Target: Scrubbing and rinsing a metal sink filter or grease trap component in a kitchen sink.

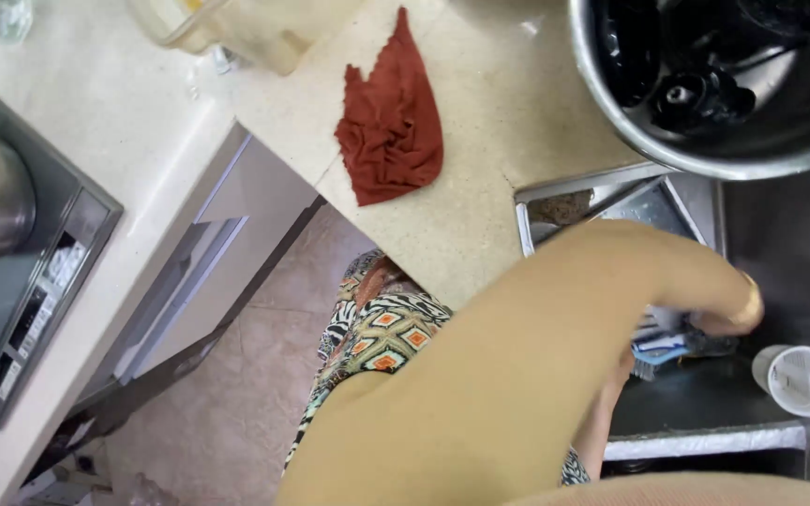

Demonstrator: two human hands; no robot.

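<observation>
Washing step in hand, likely. Arm reaches into sink (780,244); hand (738,314) at blue brush (658,354), grip cannot tell. Other hand hidden. White cup (792,378) near right. Next: firm hold on brush.

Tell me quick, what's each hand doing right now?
Left hand: down in the sink, touching a blue-and-white brush; grip cannot be told.
Right hand: hidden behind the left arm, cannot be told.

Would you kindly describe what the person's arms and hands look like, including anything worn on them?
The arm reaching into the sink is bare, with no sleeve showing. A thin gold-coloured bangle circles the wrist. The hand is mostly hidden behind the wrist. A patterned black, white and orange garment shows below.
</observation>
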